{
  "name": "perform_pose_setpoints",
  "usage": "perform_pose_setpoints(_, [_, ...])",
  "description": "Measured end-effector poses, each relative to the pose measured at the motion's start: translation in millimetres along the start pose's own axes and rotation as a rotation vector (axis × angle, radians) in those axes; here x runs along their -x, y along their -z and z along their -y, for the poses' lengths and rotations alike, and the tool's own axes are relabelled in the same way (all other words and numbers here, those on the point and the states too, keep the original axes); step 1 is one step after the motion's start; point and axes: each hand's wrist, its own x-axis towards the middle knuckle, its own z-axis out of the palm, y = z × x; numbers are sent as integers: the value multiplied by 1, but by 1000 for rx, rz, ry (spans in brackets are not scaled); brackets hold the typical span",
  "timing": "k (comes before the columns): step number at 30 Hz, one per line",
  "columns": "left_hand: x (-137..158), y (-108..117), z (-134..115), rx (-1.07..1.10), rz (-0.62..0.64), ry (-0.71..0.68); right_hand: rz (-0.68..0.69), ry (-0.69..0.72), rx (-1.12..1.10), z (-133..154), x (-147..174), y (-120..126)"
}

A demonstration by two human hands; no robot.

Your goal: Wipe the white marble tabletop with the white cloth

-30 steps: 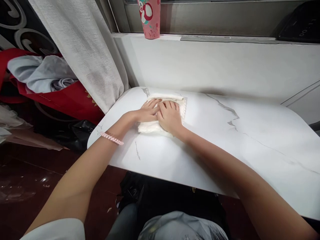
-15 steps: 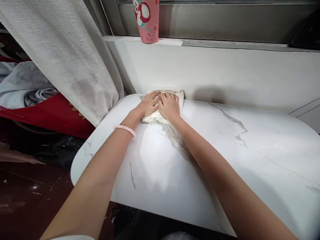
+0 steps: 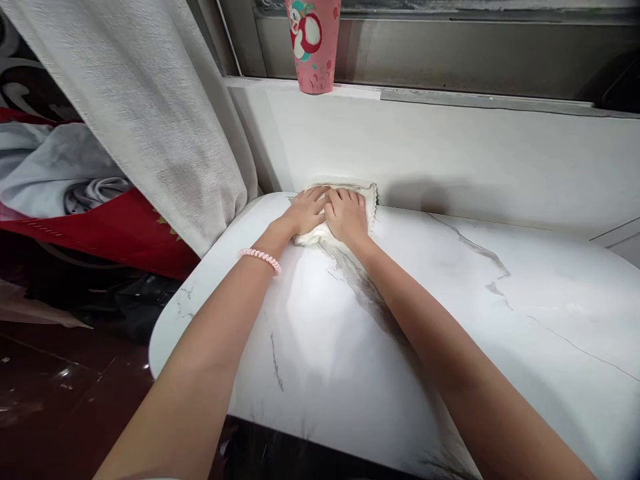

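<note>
A cream cloth (image 3: 320, 235) with a scalloped edge lies on the white marble-patterned table (image 3: 310, 347), at the far edge by the wall. My left hand (image 3: 307, 211) rests flat on the cloth with fingers stretched out, a pink coiled band (image 3: 260, 259) around its wrist. Beside it, my right hand (image 3: 346, 215) presses on the cloth from above, its fingers extended and slightly bent. The two hands touch where the left fingertips meet the right thumb side. Part of the cloth is hidden beneath both palms.
A pink cup (image 3: 315, 50) with a cartoon print stands on the window ledge (image 3: 430, 97) above the table. At the left hangs a grey-white curtain (image 3: 165, 120), touching the table's rounded corner. Behind it is a red bag (image 3: 115, 230) holding light fabric.
The view has shifted slightly, so the scene sits a little farther right and lower. Both hands stay on the cloth at nearly the same spot on the table.
</note>
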Motion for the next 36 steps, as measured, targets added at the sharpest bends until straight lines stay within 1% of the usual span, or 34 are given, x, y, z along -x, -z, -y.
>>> perform_pose_setpoints(3, [18,2,2,1,0,-4,-3,29,-9,12,10,-1])
perform_pose_setpoints(6, [48,10,10,0,-7,-28,1,72,-17,34,25,-3])
perform_pose_setpoints(10, [108,25,20,24,22,-42,25,157,-45,78,56,-2])
perform_pose_setpoints(12, [143,32,20,36,13,-23,33,197,-67,100,75,0])
perform_pose_setpoints(15, [198,40,7,37,-6,27,39,278,-103,128,107,6])
perform_pose_setpoints(19, [264,45,-22,-1,-62,111,68,402,-147,155,147,17])
perform_pose_setpoints(21, [290,45,-34,-20,-91,153,85,445,-165,165,161,21])
perform_pose_setpoints(23, [307,46,-41,-22,-107,194,96,476,-177,173,169,24])
perform_pose_setpoints(26, [316,48,-40,6,-78,247,109,491,-192,179,171,24])
perform_pose_setpoints(29, [306,51,-29,32,10,273,126,466,-207,178,162,21])
perform_pose_setpoints(32, [282,53,-15,40,67,260,110,409,-200,171,147,16])
perform_pose_setpoints(36, [236,51,2,51,67,204,89,322,-178,153,119,7])
